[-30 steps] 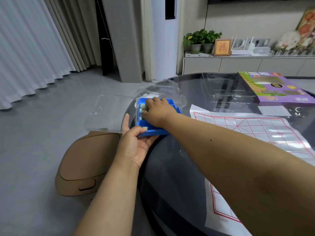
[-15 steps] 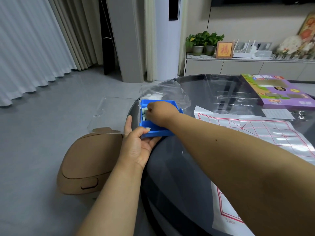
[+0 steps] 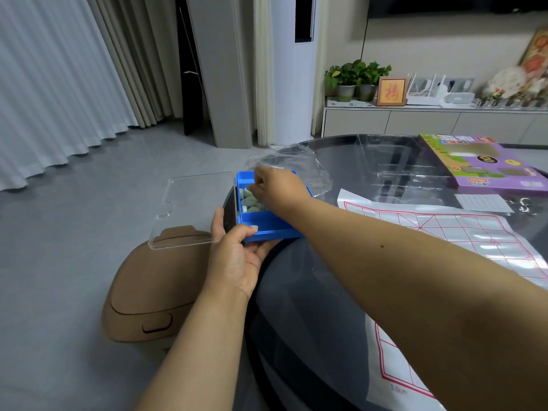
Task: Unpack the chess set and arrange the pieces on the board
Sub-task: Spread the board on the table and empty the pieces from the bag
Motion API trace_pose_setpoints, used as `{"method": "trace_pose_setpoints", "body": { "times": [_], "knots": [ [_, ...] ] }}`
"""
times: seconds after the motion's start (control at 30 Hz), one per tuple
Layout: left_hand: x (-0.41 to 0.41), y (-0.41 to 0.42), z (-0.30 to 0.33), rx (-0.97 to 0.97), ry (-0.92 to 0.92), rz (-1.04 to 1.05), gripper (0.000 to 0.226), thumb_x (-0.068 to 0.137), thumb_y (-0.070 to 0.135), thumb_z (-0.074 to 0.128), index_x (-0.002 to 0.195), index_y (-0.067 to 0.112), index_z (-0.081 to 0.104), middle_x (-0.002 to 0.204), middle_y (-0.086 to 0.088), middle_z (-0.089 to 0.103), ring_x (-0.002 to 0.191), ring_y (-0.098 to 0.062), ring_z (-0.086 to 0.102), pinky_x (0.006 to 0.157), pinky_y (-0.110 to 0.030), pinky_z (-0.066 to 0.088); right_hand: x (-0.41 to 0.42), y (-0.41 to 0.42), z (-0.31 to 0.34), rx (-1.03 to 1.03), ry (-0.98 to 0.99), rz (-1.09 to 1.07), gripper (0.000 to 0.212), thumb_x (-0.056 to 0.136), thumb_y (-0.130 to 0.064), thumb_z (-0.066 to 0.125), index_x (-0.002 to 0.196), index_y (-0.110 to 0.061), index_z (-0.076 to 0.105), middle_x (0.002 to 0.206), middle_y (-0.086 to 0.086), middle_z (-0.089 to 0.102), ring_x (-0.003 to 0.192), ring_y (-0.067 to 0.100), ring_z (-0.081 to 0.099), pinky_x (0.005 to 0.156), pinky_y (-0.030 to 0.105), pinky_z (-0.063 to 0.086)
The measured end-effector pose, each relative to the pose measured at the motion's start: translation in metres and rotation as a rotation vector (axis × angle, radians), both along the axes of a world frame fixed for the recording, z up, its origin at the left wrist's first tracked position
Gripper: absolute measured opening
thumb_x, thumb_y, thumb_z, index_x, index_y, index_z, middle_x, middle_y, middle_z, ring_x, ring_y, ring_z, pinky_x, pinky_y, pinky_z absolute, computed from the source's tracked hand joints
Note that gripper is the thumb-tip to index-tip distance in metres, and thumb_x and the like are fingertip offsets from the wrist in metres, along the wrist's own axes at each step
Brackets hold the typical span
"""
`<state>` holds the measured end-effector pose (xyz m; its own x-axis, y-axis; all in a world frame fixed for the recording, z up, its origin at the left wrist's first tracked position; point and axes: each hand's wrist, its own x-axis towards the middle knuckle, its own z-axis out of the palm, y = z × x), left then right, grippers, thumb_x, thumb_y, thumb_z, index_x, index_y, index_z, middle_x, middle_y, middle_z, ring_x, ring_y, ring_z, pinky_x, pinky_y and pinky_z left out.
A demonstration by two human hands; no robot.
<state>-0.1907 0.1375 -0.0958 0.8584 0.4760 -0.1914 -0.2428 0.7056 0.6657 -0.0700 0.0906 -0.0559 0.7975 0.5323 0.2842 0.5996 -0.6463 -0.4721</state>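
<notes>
Compared with a second ago, the right hand (image 3: 277, 188) sits higher over the blue box (image 3: 268, 231): then it lay flat on the pieces, now its knuckles are lifted and more of the pale green pieces (image 3: 250, 200) show beneath it. The left hand (image 3: 237, 256) has kept its place at the near corner of the box, and the clear lid (image 3: 189, 209) hangs open to the left as before.

The right hand's fingers are curled down into the box, their tips among the pieces; whether they pinch one cannot be told, since the hand hides its own fingertips. The left hand grips the box's near edge, thumb on top of the rim and fingers underneath.

The right arm reaches across the dark glass table (image 3: 311, 292) from the lower right, wrist bent slightly down. The left forearm comes up from below, palm turned inward toward the box.

The box rests at the table's left edge, partly overhanging it. The board sheet (image 3: 459, 232), white with red lines, lies flat to the right of the box. A crumpled clear bag (image 3: 308, 164) is just behind the box, a clear tray (image 3: 394, 170) and a purple carton (image 3: 480, 167) farther back. A tan stool (image 3: 154, 292) stands on the floor below the lid.
</notes>
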Motion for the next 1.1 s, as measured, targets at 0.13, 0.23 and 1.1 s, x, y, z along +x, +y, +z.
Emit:
{"method": "trace_pose_setpoints", "body": {
  "times": [0.13, 0.23, 1.1],
  "knots": [
    [0.0, 0.001, -0.001, 0.007, 0.016, 0.014, 0.082, 0.085, -0.011, 0.042, 0.149, 0.035, 0.021, 0.113, -0.014, 0.062, 0.096, -0.03, 0.068, 0.063, -0.041, 0.058, 0.0, 0.001, 0.006, 0.296, 0.075, -0.018, 0.022, 0.094, -0.03, 0.053, 0.081, -0.012, 0.049, 0.061, 0.001, 0.046, 0.059, 0.02, 0.041, 0.053, 0.032, 0.034],
    [-0.001, 0.001, -0.003, -0.005, 0.022, 0.034, 0.081, 0.085, -0.011, 0.042, 0.148, 0.036, 0.023, 0.115, -0.014, 0.062, 0.093, -0.029, 0.069, 0.062, -0.04, 0.058, 0.003, -0.003, 0.016, 0.562, 0.207, -0.052, 0.028, 0.093, -0.031, 0.055, 0.074, -0.013, 0.045, 0.055, -0.002, 0.038, 0.052, 0.015, 0.033, 0.05, 0.028, 0.032],
    [-0.011, 0.037, -0.007, -0.041, -0.044, 0.302, 0.076, 0.083, -0.009, 0.039, 0.145, 0.034, 0.03, 0.123, -0.009, 0.054, 0.103, -0.029, 0.066, 0.08, -0.047, 0.057, -0.012, -0.04, -0.067, -0.149, -0.135, 0.056, 0.024, 0.092, -0.028, 0.047, 0.098, -0.008, 0.059, 0.1, 0.008, 0.057, 0.095, 0.027, 0.051, 0.071, 0.033, 0.043]
  ]
}}
